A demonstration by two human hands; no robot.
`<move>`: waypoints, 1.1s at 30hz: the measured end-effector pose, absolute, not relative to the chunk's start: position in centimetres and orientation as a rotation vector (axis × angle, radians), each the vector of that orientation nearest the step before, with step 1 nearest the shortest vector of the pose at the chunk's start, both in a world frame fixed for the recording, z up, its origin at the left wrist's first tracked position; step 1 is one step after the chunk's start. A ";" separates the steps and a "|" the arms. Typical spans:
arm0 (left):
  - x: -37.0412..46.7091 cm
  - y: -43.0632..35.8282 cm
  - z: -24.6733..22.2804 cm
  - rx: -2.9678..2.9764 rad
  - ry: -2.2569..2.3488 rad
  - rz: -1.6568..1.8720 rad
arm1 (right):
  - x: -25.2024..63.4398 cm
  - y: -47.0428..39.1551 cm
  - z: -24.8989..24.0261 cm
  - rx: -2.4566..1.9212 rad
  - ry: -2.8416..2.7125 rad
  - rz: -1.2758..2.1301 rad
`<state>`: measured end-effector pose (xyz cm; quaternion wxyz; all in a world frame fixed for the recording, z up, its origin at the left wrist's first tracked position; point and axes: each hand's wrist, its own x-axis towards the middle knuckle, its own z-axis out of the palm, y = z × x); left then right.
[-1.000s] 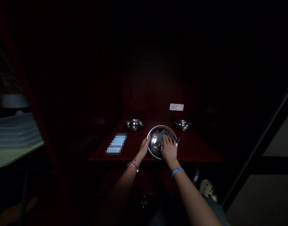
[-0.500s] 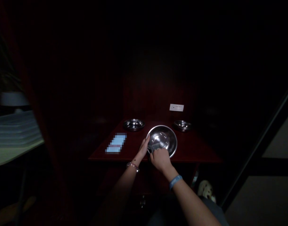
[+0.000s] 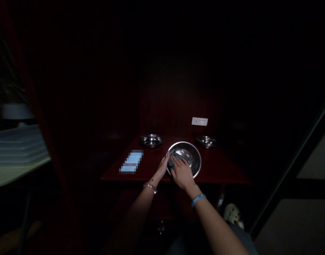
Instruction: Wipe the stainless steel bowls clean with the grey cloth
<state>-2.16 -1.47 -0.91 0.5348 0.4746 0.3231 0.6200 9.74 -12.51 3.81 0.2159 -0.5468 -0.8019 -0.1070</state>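
A shiny metal bowl (image 3: 192, 161) is tilted towards me above the front of the dark red desk (image 3: 151, 166). My left hand (image 3: 162, 167) grips its left rim. Inside the bowl, my right hand (image 3: 183, 173) presses a grey cloth (image 3: 172, 160) against the left part of the wall, its fingers spread over the cloth. A blue band is round my right wrist, and a beaded bracelet is on the left one.
Metal dishes stand behind the bowl, one at the back left (image 3: 151, 141) and some at the back right (image 3: 206, 141). A blurred pale rectangle (image 3: 132, 161) lies left of my hands. A white socket (image 3: 200, 121) is on the back wall. Stacked trays (image 3: 17, 145) stand far left.
My right hand has opened out from a bunched shape and moved the cloth up the bowl's left inner wall. The bowl has shifted slightly right, with my left hand still on its rim.
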 end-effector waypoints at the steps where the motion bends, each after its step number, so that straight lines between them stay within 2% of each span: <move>1: -2.2 -1.7 -0.8 1.130 0.792 1.468 | 10.0 -12.3 3.7 -1.536 -2.221 -0.312; 11: -2.2 -4.7 2.0 1.236 0.770 1.367 | 12.0 -11.2 3.7 -1.805 -1.965 -0.382; 20: -2.2 -4.4 1.8 1.286 0.791 1.373 | 12.5 -12.5 5.3 -2.038 -1.813 -0.299; 33: -2.1 -4.3 1.6 1.287 0.695 1.374 | 12.6 -11.0 3.7 -1.778 -1.960 -0.337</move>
